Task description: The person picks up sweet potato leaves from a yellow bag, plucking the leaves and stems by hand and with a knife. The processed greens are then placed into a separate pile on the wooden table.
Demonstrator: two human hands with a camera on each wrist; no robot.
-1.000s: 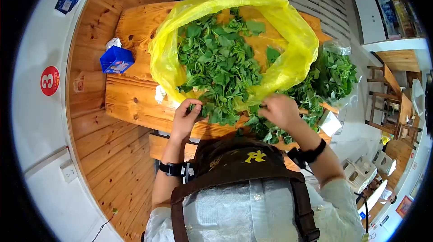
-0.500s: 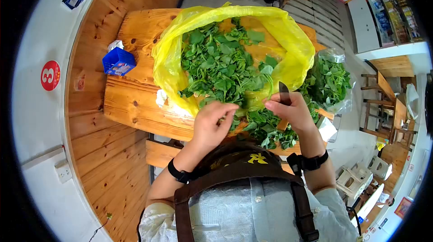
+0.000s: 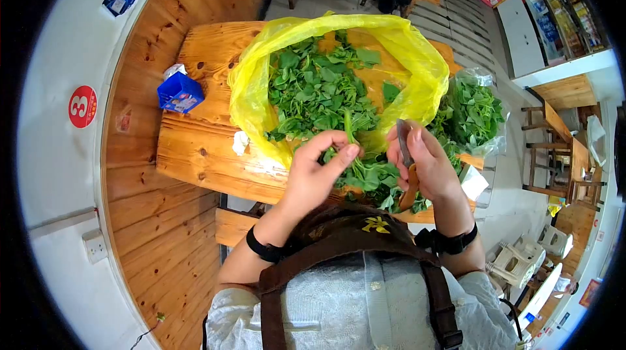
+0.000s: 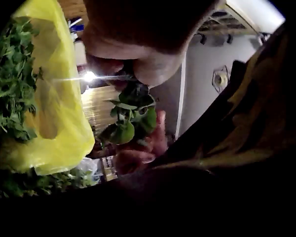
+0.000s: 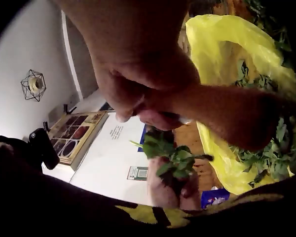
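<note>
In the head view my left hand [image 3: 316, 171] pinches a leafy green sprig [image 3: 370, 175] between thumb and fingers, its pale stem [image 3: 350, 130] pointing away over the bag. My right hand [image 3: 432, 164], a little to the right, grips a small knife with an orange-brown handle [image 3: 409, 190] and its blade [image 3: 403, 143] upward. Both hands are at the near rim of a yellow plastic bag [image 3: 254, 92], which lies wide open round a heap of picked greens [image 3: 319, 86]. The right wrist view shows the sprig's leaves [image 5: 177, 160] between both hands.
More loose greens [image 3: 385, 197] lie on the wooden table [image 3: 195, 154] by the near edge. A clear bag of greens [image 3: 479, 112] stands at the right. On the left are a blue box [image 3: 180, 94] and a crumpled tissue [image 3: 240, 143]. A wood-panelled wall borders the table.
Both hands have come closer together above the near greens. The left hand has a sprig in its fingers now, and the knife in the right hand has come into clear view.
</note>
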